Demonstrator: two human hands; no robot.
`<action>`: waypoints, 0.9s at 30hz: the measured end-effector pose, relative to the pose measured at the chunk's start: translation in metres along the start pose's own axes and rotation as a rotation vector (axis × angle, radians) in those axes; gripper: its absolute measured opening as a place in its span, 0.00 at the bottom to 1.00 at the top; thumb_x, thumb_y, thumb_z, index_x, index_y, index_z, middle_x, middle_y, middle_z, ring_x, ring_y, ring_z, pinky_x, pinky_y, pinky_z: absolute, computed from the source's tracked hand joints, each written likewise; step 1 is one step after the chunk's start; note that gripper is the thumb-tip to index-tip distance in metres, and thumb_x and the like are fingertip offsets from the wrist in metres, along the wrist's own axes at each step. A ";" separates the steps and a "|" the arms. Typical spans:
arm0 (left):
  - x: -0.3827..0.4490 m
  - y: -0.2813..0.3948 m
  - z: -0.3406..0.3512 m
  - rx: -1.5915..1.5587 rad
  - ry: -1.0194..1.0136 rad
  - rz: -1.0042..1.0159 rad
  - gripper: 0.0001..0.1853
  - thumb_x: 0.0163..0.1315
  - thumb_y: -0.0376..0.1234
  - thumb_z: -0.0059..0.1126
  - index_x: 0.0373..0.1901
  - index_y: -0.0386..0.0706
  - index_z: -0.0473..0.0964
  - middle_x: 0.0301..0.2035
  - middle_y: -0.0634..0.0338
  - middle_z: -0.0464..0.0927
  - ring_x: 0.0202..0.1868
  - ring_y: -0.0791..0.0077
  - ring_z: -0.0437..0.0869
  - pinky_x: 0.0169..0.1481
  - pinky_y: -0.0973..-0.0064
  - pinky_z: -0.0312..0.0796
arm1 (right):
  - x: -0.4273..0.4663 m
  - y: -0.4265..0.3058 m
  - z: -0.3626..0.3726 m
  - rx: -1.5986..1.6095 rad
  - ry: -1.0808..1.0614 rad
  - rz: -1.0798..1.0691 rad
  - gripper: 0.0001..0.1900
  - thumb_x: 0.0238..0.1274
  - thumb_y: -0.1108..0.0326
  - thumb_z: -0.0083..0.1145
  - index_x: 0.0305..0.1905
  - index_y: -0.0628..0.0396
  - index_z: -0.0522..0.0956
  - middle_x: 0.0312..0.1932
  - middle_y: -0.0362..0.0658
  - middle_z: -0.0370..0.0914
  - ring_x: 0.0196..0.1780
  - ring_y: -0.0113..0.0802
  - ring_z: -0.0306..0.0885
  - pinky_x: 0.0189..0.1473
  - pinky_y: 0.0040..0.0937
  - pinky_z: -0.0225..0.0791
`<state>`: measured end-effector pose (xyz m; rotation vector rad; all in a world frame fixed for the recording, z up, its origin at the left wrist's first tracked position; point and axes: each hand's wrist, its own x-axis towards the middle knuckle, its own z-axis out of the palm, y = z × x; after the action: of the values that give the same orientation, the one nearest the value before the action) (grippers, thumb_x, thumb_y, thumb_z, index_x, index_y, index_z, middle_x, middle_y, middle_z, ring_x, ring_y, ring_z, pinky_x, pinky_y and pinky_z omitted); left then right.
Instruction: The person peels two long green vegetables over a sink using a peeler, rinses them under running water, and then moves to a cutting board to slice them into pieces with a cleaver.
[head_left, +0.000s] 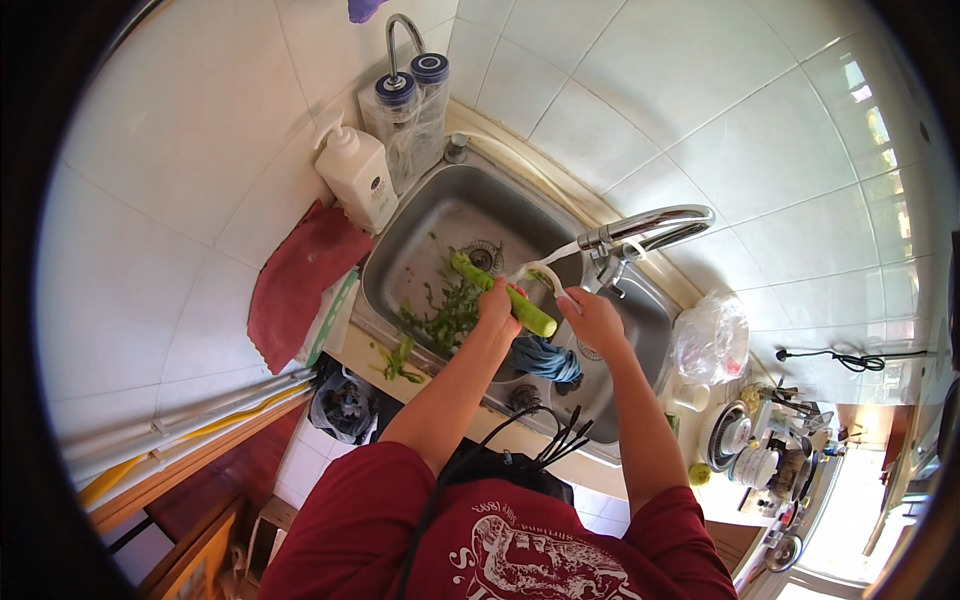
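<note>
My left hand (498, 304) grips a long, pale green peeled stem, likely celtuce (537, 319), slanting over the left basin of a steel double sink (431, 206). In my right hand (596, 321) is the white handle of what looks like a vegetable peeler (568, 294). Its curved head lies beside the stem, with a bit of green at it. A stream of water (562, 253) runs from the chrome faucet (645, 223) down onto the peeler's head. Green peelings (450, 313) lie in the basin left of my left hand.
A blue cloth (549, 360) hangs over the sink divider, near a dark scrubber (525, 396). Peelings (400, 360) lie on the front edge. Left stand a pump bottle (358, 176) and a red cloth (307, 277); right, a clear plastic bag (711, 337) and stacked dishes (754, 466).
</note>
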<state>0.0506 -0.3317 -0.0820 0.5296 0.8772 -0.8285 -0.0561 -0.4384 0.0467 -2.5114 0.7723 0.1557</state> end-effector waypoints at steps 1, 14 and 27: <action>-0.001 0.002 -0.001 -0.018 0.003 -0.010 0.12 0.75 0.39 0.51 0.42 0.40 0.66 0.29 0.58 0.71 0.27 0.67 0.75 0.33 0.64 0.74 | 0.001 0.003 0.004 0.027 -0.014 0.020 0.19 0.70 0.48 0.50 0.54 0.47 0.79 0.42 0.51 0.84 0.46 0.55 0.81 0.47 0.50 0.73; -0.006 0.016 -0.015 -0.031 0.032 0.024 0.12 0.75 0.39 0.51 0.45 0.40 0.65 0.31 0.58 0.73 0.29 0.66 0.75 0.36 0.63 0.74 | 0.024 0.044 0.052 0.435 0.018 -0.159 0.17 0.70 0.64 0.58 0.60 0.53 0.75 0.47 0.45 0.82 0.51 0.37 0.80 0.54 0.31 0.70; -0.004 0.028 -0.024 0.002 0.007 0.048 0.12 0.75 0.40 0.50 0.41 0.41 0.67 0.31 0.59 0.73 0.30 0.67 0.75 0.37 0.65 0.74 | 0.040 0.039 0.106 1.238 -0.241 0.081 0.15 0.79 0.62 0.47 0.62 0.52 0.74 0.51 0.33 0.77 0.53 0.22 0.70 0.55 0.24 0.62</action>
<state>0.0605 -0.2969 -0.0895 0.5531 0.8669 -0.7845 -0.0401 -0.4333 -0.0722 -1.2635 0.5832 -0.0101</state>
